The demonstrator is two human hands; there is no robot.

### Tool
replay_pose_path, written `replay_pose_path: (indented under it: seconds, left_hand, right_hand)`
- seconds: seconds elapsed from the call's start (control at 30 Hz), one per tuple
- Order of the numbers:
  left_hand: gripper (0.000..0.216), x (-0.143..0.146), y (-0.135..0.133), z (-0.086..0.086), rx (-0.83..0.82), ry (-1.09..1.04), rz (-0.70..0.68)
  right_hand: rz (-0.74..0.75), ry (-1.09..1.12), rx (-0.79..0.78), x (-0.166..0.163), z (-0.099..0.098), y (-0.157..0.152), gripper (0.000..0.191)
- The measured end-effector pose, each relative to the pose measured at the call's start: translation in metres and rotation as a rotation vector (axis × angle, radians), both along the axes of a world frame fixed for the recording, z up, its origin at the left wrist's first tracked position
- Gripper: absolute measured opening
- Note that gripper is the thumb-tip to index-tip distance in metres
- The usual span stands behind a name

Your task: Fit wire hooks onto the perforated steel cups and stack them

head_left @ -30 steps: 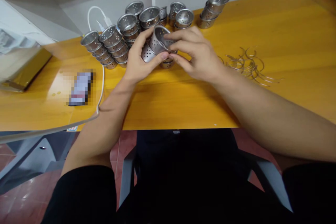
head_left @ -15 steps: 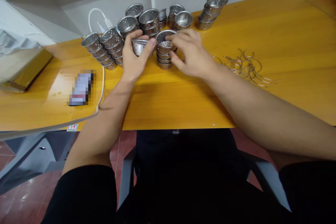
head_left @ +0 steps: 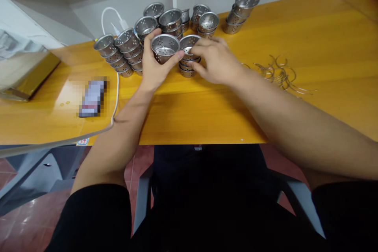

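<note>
My left hand [head_left: 155, 71] is wrapped round a perforated metal cup [head_left: 164, 48], held tilted so its open mouth faces me. My right hand [head_left: 217, 62] rests its fingers on the rim of the top cup of a short stack of cups [head_left: 188, 58] standing on the yellow table [head_left: 191, 106]. The two hands sit close together, with the held cup just left of that stack. Behind them stand more stacks of the same cups [head_left: 126, 51].
A pile of thin wire rings [head_left: 279, 74] lies to the right of my right arm. A phone [head_left: 92, 97] and a white cable [head_left: 115, 86] lie at the left, beside a gold box [head_left: 26, 78]. Another cup stack [head_left: 239, 12] stands at the back right.
My left hand separated one cup from the stack and tilted it toward me. My right hand set the stack on the table and stays on its top rim.
</note>
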State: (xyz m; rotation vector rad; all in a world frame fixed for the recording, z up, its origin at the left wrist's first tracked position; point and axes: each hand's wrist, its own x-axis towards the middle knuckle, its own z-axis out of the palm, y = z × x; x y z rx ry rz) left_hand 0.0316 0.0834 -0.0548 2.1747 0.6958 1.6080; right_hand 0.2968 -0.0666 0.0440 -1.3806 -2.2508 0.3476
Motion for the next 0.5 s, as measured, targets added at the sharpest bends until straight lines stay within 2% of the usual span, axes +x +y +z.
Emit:
replay_pose_path:
  seconds: [0.1,0.17,0.3,0.43,0.5]
  left_hand:
    - [0.114,0.005,-0.017,0.011,-0.100,-0.005,0.010]
    - [0.115,0.008,-0.023,0.014,-0.108,0.014,0.032]
    - [0.124,0.006,-0.018,0.008,0.002,0.018,0.045]
    - [0.128,0.005,-0.013,0.005,-0.029,0.037,0.039]
    - [0.127,0.006,-0.016,0.008,-0.051,0.042,0.027]
  right_hand:
    - [0.009,-0.010,0.016,0.001,-0.003,0.004,0.063]
    - [0.001,-0.004,0.043,0.003,-0.007,0.007,0.064]
    - [-0.030,-0.001,0.110,0.007,-0.014,0.008,0.075]
    - [-0.090,-0.008,0.199,0.012,-0.007,0.000,0.099]
    - [-0.131,-0.011,0.228,0.014,-0.002,-0.006,0.104]
